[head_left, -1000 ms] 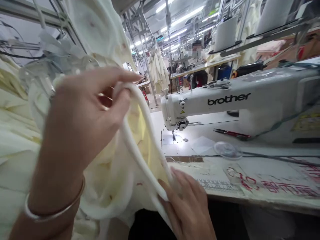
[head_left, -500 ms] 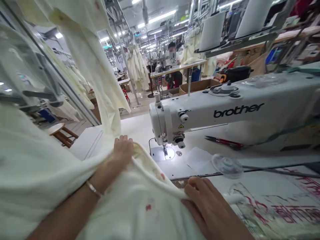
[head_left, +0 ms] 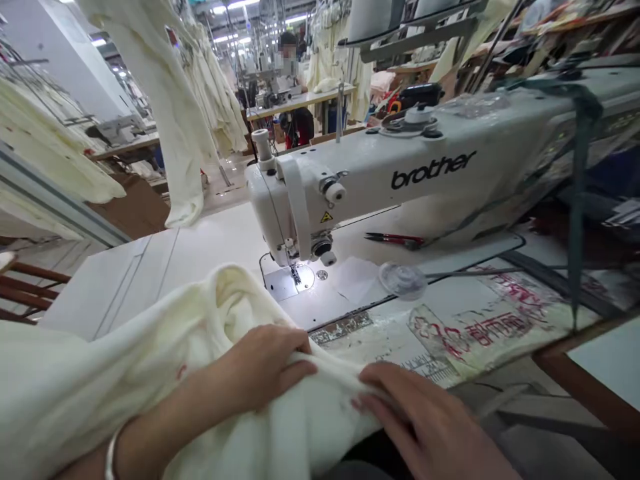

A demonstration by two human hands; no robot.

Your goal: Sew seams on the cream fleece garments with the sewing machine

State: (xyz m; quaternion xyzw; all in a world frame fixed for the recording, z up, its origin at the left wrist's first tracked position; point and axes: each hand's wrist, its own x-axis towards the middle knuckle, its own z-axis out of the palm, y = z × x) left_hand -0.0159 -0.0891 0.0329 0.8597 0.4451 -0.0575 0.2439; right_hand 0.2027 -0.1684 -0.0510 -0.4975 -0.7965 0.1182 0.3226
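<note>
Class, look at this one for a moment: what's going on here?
A person's left hand and right hand hold a bunched cream garment at the edge of a white sewing table. The fabric lies just short of the needle of a Brother sewing machine. Red-handled scissors lie behind the needle area, and a co-worker sits at a table farther back.

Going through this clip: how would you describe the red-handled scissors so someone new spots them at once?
Start at the white Brother sewing machine. Under its long arm, lying flat on the tabletop, are the scissors. Their red handles set them apart from the clear plastic disc just in front.
</note>
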